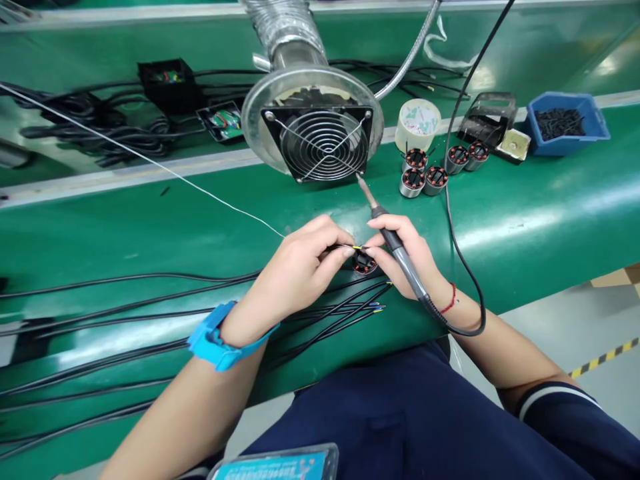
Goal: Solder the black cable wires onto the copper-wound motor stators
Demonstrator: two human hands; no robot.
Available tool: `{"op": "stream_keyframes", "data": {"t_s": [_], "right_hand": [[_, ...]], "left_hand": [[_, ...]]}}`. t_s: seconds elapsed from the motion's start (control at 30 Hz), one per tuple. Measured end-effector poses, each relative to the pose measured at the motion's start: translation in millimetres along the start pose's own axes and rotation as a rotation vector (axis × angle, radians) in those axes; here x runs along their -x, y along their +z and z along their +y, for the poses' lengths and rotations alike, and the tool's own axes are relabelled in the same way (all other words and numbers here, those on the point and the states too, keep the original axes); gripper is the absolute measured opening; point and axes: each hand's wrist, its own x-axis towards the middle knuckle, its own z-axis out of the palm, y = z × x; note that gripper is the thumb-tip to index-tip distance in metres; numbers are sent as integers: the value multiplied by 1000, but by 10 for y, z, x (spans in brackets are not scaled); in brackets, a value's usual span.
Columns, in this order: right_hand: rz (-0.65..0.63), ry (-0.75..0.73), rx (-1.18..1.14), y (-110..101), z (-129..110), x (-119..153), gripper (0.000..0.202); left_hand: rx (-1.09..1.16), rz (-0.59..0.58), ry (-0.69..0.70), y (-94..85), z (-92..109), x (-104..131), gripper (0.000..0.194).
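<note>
— Where to find the left hand (pixel 303 263)?
— At centre. Pinches a thin yellow wire (pixel 357 247) between thumb and forefinger, grip closed.
— And the right hand (pixel 413 253)?
— Just beside, with grip wrapped round a grey-and-black, pen-shaped soldering iron (pixel 411 270); metal tip angled away, toward a square black fan with a round wire guard (pixel 327 148). Also thumb and forefinger right at the wire's end; contact too small to make out.
— Below the wire?
— A small round motor core with orange windings (pixel 365 265), seen against the glossy green desk (pixel 500 267).
— Farther off?
— Beyond the hands, to the right: five similar silver-sided cores (pixel 410 188), near a pale, drum-shaped roll (pixel 417 127) and a blue plastic bin (pixel 560 147) of small black parts (pixel 557 123). To the left: long black cables (pixel 150 353).
</note>
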Motion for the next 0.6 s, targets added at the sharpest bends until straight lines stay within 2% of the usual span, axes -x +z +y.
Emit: {"op": "stream_keyframes", "data": {"t_s": [0.2,0.33,0.43,0.6], "right_hand": [[-22,-103,8,-25,-17,-10,22],[-62,-98,-24,-14,-38,-10,18],[-34,-102,-16,28,-44,0,27],[32,-207,62,118,-14,20,37]], "left_hand": [[46,33,49,8,-33,-4,18],[55,48,61,13,-40,-1,17],[69,59,64,21,-43,2,16],[85,53,77,36,-36,6,16]]}}
